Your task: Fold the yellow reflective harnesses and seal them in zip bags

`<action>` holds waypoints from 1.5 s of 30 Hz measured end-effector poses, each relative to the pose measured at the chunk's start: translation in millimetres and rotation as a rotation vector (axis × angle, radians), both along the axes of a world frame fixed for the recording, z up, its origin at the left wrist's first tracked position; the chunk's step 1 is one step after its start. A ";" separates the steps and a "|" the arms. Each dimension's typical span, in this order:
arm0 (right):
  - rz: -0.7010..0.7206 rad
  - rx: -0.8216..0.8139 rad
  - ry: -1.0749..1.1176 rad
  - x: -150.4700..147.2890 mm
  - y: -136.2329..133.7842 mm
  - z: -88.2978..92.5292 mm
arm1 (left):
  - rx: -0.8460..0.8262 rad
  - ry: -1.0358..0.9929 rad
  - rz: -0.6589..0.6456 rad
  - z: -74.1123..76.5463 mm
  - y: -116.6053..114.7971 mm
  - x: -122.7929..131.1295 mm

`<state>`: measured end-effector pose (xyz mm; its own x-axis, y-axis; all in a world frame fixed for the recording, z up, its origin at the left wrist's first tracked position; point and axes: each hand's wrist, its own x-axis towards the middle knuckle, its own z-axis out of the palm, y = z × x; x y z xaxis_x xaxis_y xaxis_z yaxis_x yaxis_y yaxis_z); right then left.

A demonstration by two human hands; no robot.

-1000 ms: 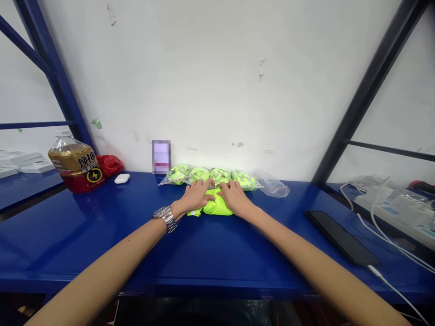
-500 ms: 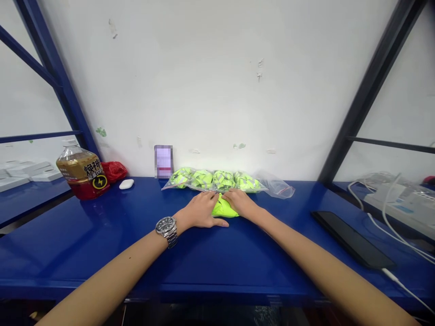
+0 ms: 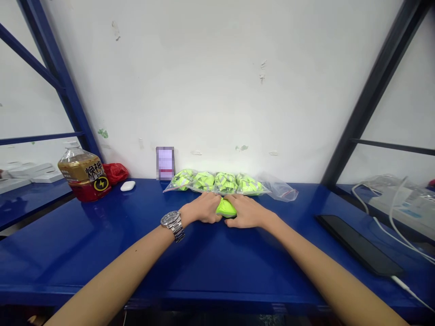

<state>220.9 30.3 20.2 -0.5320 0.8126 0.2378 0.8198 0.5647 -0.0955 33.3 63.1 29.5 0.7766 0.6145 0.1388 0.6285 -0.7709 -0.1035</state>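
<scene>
A neon-yellow reflective vest, bunched into a small bundle, lies on the blue tabletop between my hands. My left hand, with a watch on its wrist, is closed on the bundle's left side, its fingers curled in. From the right, my right hand grips it with the thumb at the near edge and the fingers over the top. Just behind stand several clear zip bags holding similar neon bundles with grey strips. An unfilled clear plastic bag lies at the right end of that row.
At the left are a large drink bottle, a red plastic bag and a white earbud case. A phone with a lit screen leans on the wall. A dark phone on a white cable lies at the right.
My left hand has gone from lying flat with its thumb out to curled on the vest. My right thumb has come round its near side. The vest is now squeezed into a rounder bundle.
</scene>
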 end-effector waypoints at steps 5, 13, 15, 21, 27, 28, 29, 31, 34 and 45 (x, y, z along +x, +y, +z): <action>0.022 0.016 0.010 -8.8 11.3 -4.7 | -0.015 -0.037 -0.003 0.9 2.9 0.9; 0.139 -0.005 0.208 1.2 24.9 -12.4 | -0.065 -0.185 0.011 3.7 2.2 -1.0; 0.153 -0.014 0.301 3.1 23.9 -12.3 | -0.098 -0.231 0.016 10.4 0.9 0.3; 0.158 -0.054 0.569 6.4 19.2 -7.0 | -0.168 -0.470 0.055 31.4 -3.7 3.7; 0.191 -0.215 0.968 5.2 15.2 -3.7 | -0.217 -0.749 0.077 30.2 -8.6 4.3; 0.192 -0.244 1.016 4.3 14.5 -4.2 | -0.236 -0.815 0.093 29.1 -9.3 4.5; 0.194 -0.274 1.065 3.1 13.6 -4.9 | -0.257 -0.879 0.104 28.3 -10.1 4.7; 0.200 -0.354 1.186 -0.1 11.2 -5.7 | -0.297 -0.995 0.096 27.7 -11.8 5.4; 0.211 -0.487 1.384 -6.8 6.2 -5.0 | -0.346 -1.178 0.009 26.5 -15.4 8.1; 0.203 -0.525 1.748 -43.6 -12.8 -5.3 | -0.593 -1.915 0.024 5.8 -11.8 26.7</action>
<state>177.3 17.5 14.9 -0.0717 0.9395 0.3350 -0.4688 0.2647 -0.8427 60.0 51.3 35.3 -0.1112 0.8931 0.4359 -0.3975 -0.4419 0.8042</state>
